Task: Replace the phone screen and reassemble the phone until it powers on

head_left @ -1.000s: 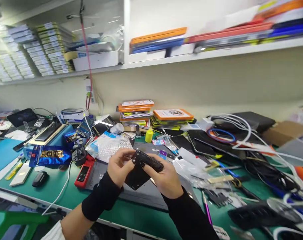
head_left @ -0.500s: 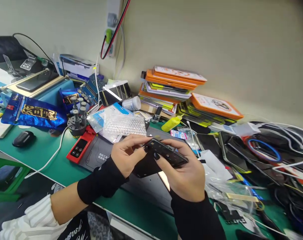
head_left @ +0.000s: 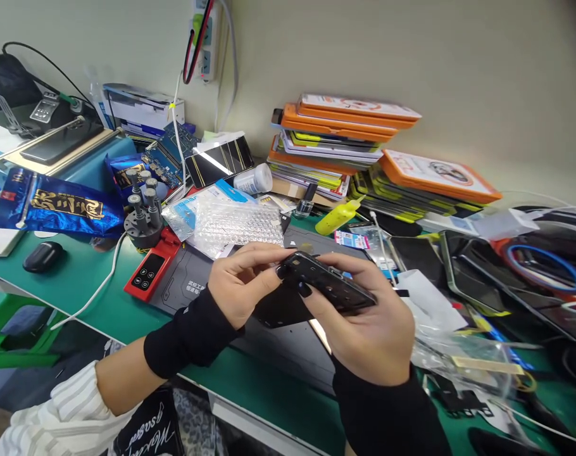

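Note:
A dark phone (head_left: pixel 338 285) is held up, tilted, above the grey work mat (head_left: pixel 288 354). My left hand (head_left: pixel 240 288) pinches its left end between thumb and fingers. Around the right end wraps my right hand (head_left: pixel 376 335), thumb on the near face and fingers along the far edge. Below the phone's body a flat black panel (head_left: pixel 278 307) slants down to the left; whether it is joined to the phone I cannot tell. Behind the hands lies a bubble-wrap pouch (head_left: pixel 238 223).
Left of the mat sit a red device with buttons (head_left: pixel 150 272), a grey screwdriver stand (head_left: pixel 143 225) and a black earbud case (head_left: pixel 43 256). Orange boxes (head_left: pixel 349 120) are stacked against the wall, near a yellow bottle (head_left: pixel 338 215). Phone parts and cables (head_left: pixel 544 266) crowd the right.
The view has shifted a little, so the stacked boxes sit farther right. Both hands keep their hold on the phone, with the right hand slightly farther right in view.

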The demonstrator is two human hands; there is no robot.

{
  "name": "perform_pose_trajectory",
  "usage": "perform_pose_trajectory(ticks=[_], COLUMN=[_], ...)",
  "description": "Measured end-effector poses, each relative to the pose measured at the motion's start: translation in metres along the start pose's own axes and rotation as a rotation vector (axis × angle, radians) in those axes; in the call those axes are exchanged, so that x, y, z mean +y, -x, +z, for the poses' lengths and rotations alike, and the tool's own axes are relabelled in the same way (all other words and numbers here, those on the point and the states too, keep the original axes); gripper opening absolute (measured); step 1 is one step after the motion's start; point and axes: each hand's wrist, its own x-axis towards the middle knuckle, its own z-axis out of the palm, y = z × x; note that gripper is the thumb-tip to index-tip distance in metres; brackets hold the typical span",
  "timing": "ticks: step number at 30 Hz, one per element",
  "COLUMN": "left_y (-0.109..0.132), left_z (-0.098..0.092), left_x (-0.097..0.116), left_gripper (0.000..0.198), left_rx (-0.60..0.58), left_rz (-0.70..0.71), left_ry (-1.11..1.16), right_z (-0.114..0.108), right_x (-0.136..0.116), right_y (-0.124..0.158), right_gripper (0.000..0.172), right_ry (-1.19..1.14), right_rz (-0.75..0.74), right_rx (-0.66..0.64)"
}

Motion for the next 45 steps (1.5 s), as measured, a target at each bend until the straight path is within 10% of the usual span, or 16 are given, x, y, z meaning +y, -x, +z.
perform_pose_trajectory(ticks=[32,45], left_y=[0.0008,0.0009], left_z=[0.003,0.0024], left_x=[0.0003,0.004], left_gripper=[0.037,0.016], left_rx=[0.101,0.055], left_rz=[-0.109,-0.106], left_ry=[0.175,0.16], right_z=[0.0005,0.0027], right_x=[0.0023,0.0031], right_y=[0.0018,0.0014], right_gripper=[0.027,0.027], right_ry=[-0.006,-0.013], right_rz=[-0.133,-0.147], right_rx=[-0.017,-0.007])
